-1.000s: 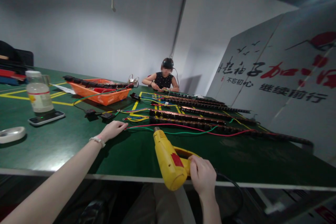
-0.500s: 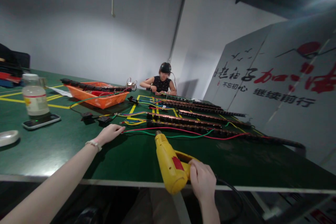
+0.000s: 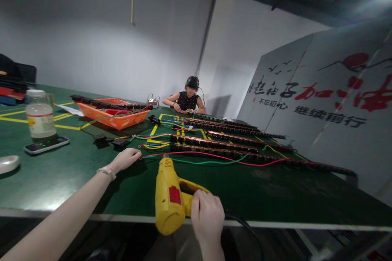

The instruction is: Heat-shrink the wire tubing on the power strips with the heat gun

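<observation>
Pinched in my left hand point(image 3: 127, 160) are the ends of a red wire point(image 3: 196, 153) and a green wire point(image 3: 211, 162), which run right across the table to a long black wiring bundle point(image 3: 306, 164). My right hand point(image 3: 208, 214) is wrapped round the handle of a yellow heat gun point(image 3: 170, 200). The gun's nozzle points away from me, at the red and green wires, just right of my left hand. Whether the nozzle touches them I cannot tell. Beyond lie more long copper-and-black strips point(image 3: 214, 143) with coloured wire ends and black connectors point(image 3: 121, 142).
An orange basket point(image 3: 122, 121) holding black strips stands at the back left. Left on the green table point(image 3: 275, 195) are a bottle point(image 3: 41, 120), a phone-like device point(image 3: 47, 145) and a white object point(image 3: 8, 164). A co-worker point(image 3: 188, 100) sits across, hands on the table.
My right hand has swung the heat gun to the left, bringing its nozzle closer to my left hand. My left hand keeps its pinch on the wires. The camera view has shifted slightly.
</observation>
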`<state>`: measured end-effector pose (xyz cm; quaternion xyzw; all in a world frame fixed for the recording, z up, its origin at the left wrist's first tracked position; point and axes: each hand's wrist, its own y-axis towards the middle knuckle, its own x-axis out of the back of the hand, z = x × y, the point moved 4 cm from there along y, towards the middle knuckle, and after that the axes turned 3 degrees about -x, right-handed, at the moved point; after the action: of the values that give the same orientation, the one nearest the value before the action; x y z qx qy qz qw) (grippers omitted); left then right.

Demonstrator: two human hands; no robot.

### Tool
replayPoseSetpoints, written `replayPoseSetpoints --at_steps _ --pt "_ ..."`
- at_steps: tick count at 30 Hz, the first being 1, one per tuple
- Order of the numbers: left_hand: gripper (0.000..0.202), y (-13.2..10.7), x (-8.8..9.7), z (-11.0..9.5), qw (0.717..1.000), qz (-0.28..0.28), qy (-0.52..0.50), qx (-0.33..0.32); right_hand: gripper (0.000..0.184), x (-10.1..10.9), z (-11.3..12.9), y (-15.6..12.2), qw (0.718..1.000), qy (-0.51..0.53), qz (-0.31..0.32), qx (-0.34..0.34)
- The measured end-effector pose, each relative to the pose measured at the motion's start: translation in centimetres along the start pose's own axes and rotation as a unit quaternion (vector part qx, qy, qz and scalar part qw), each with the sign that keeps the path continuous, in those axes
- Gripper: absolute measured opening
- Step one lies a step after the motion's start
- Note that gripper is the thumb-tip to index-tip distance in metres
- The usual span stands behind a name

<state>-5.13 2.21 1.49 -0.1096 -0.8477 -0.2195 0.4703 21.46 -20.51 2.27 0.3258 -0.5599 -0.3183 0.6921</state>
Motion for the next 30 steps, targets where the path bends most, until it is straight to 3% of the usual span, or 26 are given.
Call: replayPoseSetpoints --at_steps 6,12,20,30 --pt "0.039 0.1 -0.3 0.3 1.000 0.002 -0.001 -0.008 0.032 -1.4 3.4 -0.3 1.000 0.012 -0.018 -0.010" --pt "0.040 0.3 -0.8 0.7 1.000 -0.002 -0.020 -0.012 0.027 -2.7 4.0 -1.0 0.999 0.034 -0.037 -0.015" --pt "0.042 0.1 -0.6 0.2 1.000 0.019 0.007 -0.007 0.028 -2.8 2.7 -0.9 0.997 0.064 -0.039 -0.004" --pt "0.041 -0.1 -0.4 -0.3 1.000 0.019 0.000 -0.019 0.030 0.0 -1.8 0.3 0.999 0.021 -0.031 0.006"
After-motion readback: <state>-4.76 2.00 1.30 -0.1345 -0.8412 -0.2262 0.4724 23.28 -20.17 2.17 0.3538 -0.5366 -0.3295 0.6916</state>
